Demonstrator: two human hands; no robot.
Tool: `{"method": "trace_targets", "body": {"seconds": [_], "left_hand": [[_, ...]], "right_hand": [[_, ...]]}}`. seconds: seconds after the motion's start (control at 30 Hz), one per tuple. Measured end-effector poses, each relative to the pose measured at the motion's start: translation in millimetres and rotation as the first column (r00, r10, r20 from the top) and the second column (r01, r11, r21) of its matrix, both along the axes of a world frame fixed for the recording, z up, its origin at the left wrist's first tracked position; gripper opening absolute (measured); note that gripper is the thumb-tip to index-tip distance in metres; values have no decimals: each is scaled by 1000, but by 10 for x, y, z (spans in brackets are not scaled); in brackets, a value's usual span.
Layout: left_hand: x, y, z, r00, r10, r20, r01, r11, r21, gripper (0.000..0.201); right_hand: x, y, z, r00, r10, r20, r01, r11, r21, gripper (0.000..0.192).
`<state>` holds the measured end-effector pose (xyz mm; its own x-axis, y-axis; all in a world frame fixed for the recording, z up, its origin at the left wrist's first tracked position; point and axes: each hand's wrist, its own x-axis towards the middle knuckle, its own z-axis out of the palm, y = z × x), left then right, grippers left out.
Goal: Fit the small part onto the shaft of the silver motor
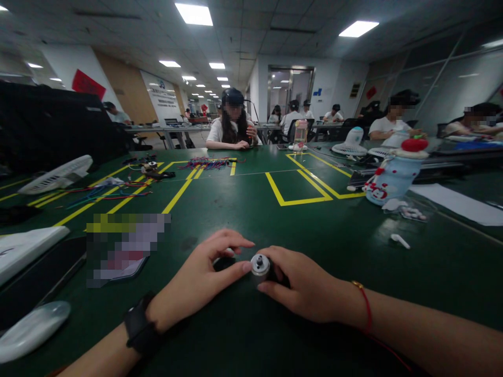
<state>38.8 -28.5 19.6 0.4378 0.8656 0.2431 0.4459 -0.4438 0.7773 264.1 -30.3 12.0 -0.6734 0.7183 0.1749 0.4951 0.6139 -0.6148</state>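
Note:
My right hand grips a small silver cylindrical motor standing upright, its round end with a short shaft facing up. The thumb lies along the near side and the fingers curl round the far side. My left hand is just left of the motor, fingers apart; its thumb tip is at the motor's rim, and I cannot tell whether it touches. Something dark shows under the left fingers, too hidden to name.
Wires lie on the green table among yellow tape marks. A blue cup and a white earbud are at right. On the left are a white mouse and a pixelated packet. A person sits opposite.

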Motion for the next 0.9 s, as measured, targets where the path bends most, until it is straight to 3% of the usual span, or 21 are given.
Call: {"method": "trace_targets", "body": {"seconds": [0.17,0.37,0.6,0.8,0.9], "left_hand": [[171,-107,57,1000,20,-7,-19,990,141,14],[70,-54,69,992,92,84,-97,993,61,13],[-175,95,-15,968,-73,-242,73,997,-7,13],[-180,105,-110,934,-130,-334,149,988,30,12],[-182,118,-99,944,-132,-303,140,990,4,15]], "right_hand": [[-14,8,-20,1000,12,-7,-12,999,36,23],[-18,9,-12,1000,-4,-2,4,1000,12,22],[17,-1,17,1000,-8,-1,8,999,-43,27],[16,1,10,1000,-12,-7,11,998,-65,27],[20,3,6,1000,-8,-4,8,998,-58,27]]}}
